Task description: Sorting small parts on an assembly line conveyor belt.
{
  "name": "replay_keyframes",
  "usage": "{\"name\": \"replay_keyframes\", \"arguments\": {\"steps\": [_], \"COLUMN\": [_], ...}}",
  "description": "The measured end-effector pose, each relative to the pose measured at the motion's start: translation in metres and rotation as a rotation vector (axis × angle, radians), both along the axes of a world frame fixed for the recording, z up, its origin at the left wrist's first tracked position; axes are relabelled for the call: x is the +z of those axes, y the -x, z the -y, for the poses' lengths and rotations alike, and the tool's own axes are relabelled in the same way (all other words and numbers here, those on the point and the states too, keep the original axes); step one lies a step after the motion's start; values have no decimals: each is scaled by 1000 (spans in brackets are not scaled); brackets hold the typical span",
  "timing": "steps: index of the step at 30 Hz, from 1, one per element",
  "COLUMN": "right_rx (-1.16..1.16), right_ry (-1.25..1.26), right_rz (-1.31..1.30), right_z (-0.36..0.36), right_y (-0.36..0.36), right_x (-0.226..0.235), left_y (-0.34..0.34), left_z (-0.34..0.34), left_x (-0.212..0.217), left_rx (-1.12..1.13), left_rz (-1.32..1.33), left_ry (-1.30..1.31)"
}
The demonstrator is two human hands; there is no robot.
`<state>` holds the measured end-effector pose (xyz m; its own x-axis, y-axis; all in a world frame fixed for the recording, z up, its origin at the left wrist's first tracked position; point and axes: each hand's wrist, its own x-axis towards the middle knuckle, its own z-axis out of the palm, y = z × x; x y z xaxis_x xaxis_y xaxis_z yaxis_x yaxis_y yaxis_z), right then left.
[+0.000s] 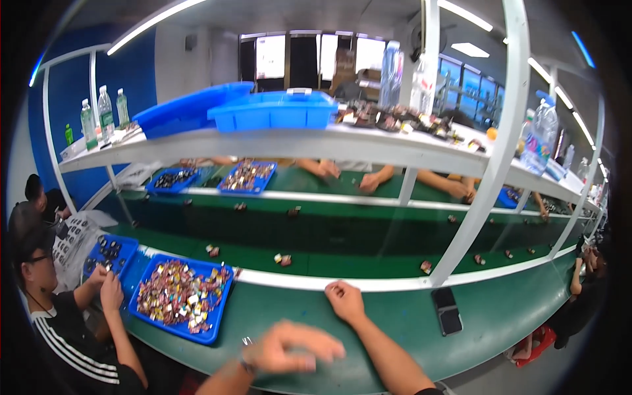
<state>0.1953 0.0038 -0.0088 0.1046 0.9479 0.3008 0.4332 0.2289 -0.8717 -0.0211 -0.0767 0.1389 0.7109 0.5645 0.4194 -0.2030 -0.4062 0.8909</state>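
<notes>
My left hand hovers over the near green worktop, slightly blurred, its fingers stretched out and nothing seen in them. Farther off, my right hand rests by the white rail at the belt's near edge, fingers curled in; what they hold, if anything, is hidden. Left of my hands sits a blue tray heaped with small brownish, yellow and white parts. A tiny shiny piece lies between that tray and my left hand. Beyond the rail, a few similar small parts lie on the green conveyor belt.
A dark phone-like device lies to the right on the worktop. At left a co-worker handles something small beside another blue tray. A white shelf with posts spans above the belt, carrying blue bins and bottles. Other people's hands show across the belt.
</notes>
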Motion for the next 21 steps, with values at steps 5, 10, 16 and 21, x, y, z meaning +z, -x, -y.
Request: {"name": "replay_keyframes", "arguments": {"steps": [5,10,16,21], "right_rx": [38,37,54,46], "right_ry": [22,6,22,47], "right_rz": [-73,-107,-99,-93], "right_z": [-5,0,-2,4], "right_y": [7,5,11,6], "right_x": [2,7,-3,4], "left_y": [31,31,32,15], "left_z": [-81,-140,-190,-199], "left_x": [-52,-110,-145,-145], "left_rx": [700,985,1182,1079], "left_rz": [-362,-441,-610,-825], "left_ry": [7,-101,-385,-394]}}
